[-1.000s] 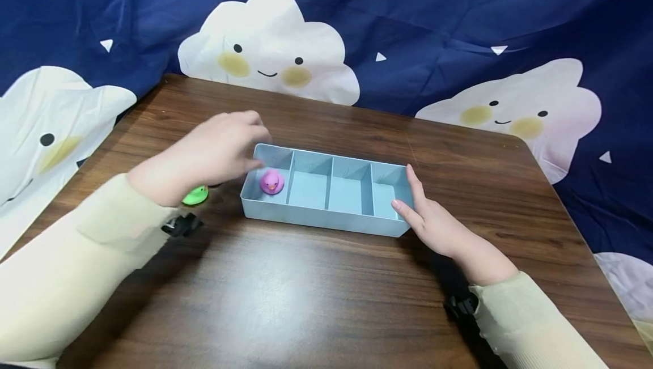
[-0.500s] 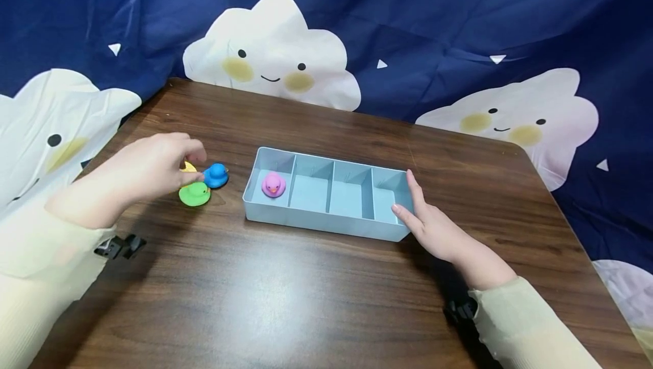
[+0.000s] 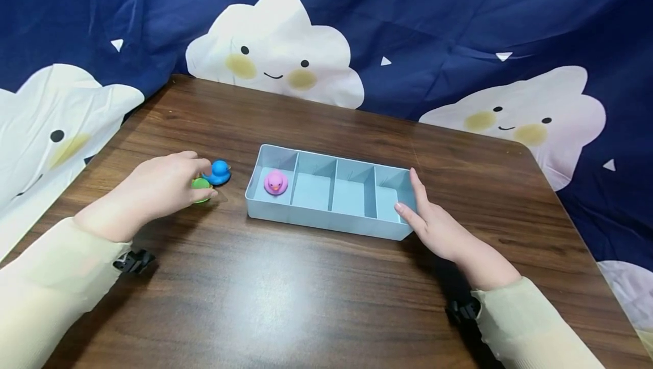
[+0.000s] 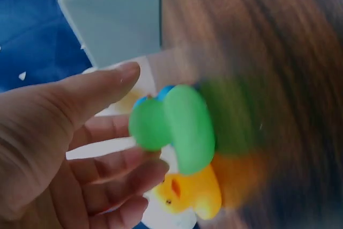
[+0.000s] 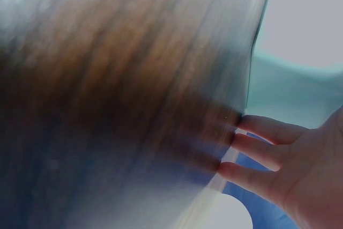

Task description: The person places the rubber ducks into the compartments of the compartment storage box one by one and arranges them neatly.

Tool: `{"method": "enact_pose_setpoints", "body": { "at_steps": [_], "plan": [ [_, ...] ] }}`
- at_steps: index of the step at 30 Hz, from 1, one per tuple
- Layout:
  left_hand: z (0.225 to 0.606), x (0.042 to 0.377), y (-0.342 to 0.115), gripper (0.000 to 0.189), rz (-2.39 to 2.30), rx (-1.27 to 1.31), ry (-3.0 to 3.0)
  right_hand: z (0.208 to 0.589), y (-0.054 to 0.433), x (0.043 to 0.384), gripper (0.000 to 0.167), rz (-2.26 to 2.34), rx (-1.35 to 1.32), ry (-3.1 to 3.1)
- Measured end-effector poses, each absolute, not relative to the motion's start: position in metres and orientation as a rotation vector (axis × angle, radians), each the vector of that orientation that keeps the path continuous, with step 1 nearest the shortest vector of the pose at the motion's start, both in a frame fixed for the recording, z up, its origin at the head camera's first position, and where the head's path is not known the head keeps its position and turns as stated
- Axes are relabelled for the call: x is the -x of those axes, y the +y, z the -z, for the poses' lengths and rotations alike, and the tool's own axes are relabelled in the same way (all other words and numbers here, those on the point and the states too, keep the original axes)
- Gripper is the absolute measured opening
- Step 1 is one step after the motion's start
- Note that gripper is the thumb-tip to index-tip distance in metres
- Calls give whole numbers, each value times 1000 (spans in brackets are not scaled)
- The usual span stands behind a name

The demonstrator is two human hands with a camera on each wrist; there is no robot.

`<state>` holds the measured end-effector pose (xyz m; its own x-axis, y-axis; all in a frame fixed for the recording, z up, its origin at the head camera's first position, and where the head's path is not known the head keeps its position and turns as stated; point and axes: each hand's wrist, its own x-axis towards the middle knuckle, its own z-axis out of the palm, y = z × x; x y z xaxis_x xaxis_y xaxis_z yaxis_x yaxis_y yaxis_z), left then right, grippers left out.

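The tray looks plastic, the table glossy wood.

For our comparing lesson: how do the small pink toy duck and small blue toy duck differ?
The pink duck sits in the leftmost compartment of the pale-blue rectangular tray; the blue duck sits on the brown wood-grain table. In the head view, the pink duck faces the camera, while the blue duck faces right. Both are upright, duck-shaped toys.
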<state>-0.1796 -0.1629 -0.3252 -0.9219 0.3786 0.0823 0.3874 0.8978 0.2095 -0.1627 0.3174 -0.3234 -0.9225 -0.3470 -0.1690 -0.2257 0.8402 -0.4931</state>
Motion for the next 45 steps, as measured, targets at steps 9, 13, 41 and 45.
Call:
{"method": "enact_pose_setpoints", "body": {
  "at_steps": [9, 13, 41, 45],
  "plan": [
    [333, 179, -148, 30, 248, 569, -2945, 324, 317, 162, 80, 705, 445, 2765],
    [332, 179, -146, 24, 256, 542, -2975, 324, 318, 162, 80, 704, 451, 2768],
    [315, 163, -148, 23, 342, 648, -3034, 328, 321, 165, 79, 718, 434, 2762],
    [303, 159, -145, 25, 377, 643, -3026, 326, 320, 165, 79, 712, 441, 2764]
  ]
}}
